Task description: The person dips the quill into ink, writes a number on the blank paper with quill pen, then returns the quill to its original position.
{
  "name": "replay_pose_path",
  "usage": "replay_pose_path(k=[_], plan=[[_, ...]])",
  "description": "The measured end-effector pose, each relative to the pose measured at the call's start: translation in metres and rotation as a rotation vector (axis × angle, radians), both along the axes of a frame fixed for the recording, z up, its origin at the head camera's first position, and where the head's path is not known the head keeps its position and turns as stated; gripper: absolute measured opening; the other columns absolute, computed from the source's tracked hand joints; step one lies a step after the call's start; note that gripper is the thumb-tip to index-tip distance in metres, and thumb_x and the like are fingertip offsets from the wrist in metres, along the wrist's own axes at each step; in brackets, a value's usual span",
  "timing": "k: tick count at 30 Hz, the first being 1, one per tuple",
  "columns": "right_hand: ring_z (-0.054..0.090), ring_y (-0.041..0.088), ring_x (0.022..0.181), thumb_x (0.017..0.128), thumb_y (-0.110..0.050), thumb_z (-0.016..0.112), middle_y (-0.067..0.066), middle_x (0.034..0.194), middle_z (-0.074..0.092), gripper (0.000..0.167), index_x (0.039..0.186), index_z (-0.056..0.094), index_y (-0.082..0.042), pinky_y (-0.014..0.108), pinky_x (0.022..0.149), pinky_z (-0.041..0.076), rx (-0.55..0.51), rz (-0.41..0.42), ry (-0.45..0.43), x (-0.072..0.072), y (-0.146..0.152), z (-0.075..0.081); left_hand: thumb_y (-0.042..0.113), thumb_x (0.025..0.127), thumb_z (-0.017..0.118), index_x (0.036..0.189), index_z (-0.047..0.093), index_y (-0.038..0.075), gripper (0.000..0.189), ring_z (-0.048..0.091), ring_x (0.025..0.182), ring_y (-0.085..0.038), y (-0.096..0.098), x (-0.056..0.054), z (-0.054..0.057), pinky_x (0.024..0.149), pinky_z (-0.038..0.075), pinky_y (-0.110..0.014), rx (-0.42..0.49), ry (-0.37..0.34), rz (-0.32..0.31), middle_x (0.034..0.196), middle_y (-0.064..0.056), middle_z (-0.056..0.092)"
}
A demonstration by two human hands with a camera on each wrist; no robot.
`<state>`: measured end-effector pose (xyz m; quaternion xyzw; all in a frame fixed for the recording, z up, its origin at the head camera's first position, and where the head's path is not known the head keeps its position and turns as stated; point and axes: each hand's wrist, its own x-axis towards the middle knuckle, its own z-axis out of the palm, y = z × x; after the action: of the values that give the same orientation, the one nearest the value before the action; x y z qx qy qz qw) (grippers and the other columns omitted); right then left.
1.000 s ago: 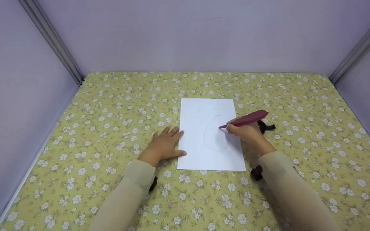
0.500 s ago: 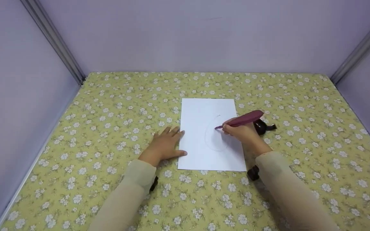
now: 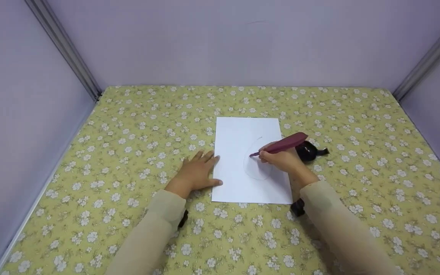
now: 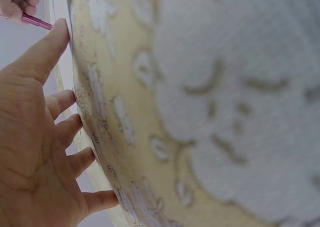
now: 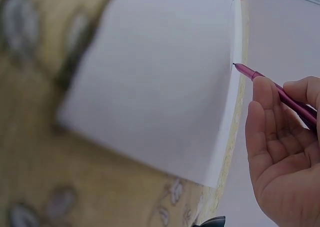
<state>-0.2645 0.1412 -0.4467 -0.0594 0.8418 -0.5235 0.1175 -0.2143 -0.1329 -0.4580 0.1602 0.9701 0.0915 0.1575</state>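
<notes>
A sheet of white paper lies on the flowered cloth, bearing a thin curved line like an open oval. My right hand pinches a maroon feather-shaped pen between thumb and fingers. In the right wrist view, the pen has its dark tip at the paper. Spread fingers of my left hand rest along the sheet's left edge, thumb and one fingertip on the paper. The left wrist view shows that hand with straight fingers, and the pen beyond the thumb.
A glossy black rounded object with a short stem lies right of the paper, partly behind my right hand; its kind is unclear. Pale panels wall the back and sides of the table with its yellow flowered cloth.
My right hand and the pen have moved left and slightly down across the paper, uncovering more of the black object. The left hand has stayed in place.
</notes>
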Motion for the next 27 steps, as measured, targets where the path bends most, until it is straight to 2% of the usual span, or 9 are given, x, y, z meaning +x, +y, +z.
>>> replay_pose_path(k=[11,27], plan=[[0.068,0.015,0.076,0.089,-0.014,0.067,0.008,0.084,0.071,0.02,0.101,0.071,0.001,0.026,0.069,0.054,0.029,0.058,0.009,0.004,-0.0062,-0.0009,0.064,0.086,0.053,0.154,0.022,0.023,0.085,0.006,0.144,-0.03,-0.0002,-0.0011,-0.0033,0.108,0.013,-0.063,-0.008,0.001,0.006,0.159,-0.001,0.011],[0.066,0.011,0.072,0.089,-0.012,0.066,0.006,0.082,0.071,0.019,0.1,0.07,0.003,0.024,0.068,0.053,-0.002,0.116,-0.003,0.0056,-0.0072,-0.0027,0.064,0.086,0.054,0.154,0.022,0.022,0.085,0.006,0.144,-0.03,0.0,-0.0006,-0.003,0.108,0.013,-0.063,-0.002,-0.003,0.011,0.159,-0.001,0.012]])
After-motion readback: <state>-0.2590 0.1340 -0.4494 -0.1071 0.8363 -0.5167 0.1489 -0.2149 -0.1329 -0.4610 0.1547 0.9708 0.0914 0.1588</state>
